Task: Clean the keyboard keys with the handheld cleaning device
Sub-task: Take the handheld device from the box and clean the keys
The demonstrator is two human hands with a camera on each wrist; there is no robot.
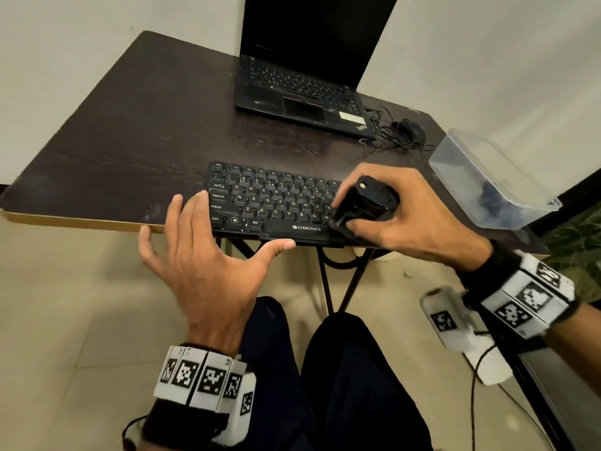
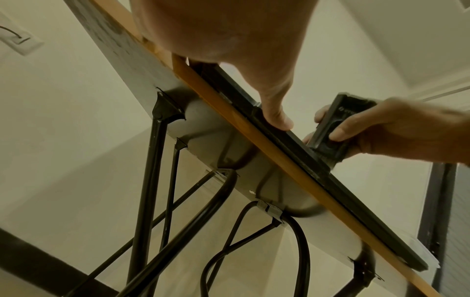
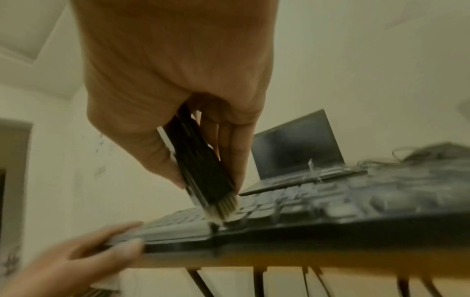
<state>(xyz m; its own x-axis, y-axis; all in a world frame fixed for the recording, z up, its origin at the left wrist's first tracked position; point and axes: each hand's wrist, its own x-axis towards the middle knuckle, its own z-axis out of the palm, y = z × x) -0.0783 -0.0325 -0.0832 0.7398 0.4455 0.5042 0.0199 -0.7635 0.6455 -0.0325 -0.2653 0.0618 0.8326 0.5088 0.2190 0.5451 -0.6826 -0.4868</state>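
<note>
Head view: black keyboard [image 1: 276, 203] lies at the near edge of the dark table [image 1: 130, 131], with a laptop [image 1: 302, 70], mouse [image 1: 408, 130] and clear plastic box [image 1: 494, 177] behind and to the right. Left hand [image 1: 208, 255] spread flat, fingers straight, thumb along the keyboard's front edge, holding nothing. Right hand [image 1: 400, 213] curled round the black cleaning device [image 1: 364, 203] over the keyboard's right half.

Left wrist view: table underside and black folding legs [image 2: 147, 180] visible; thumb presses the keyboard's front rim.

Right wrist view, blurred: only here the device's bristles [image 3: 222, 208] show, touching the keys
</note>
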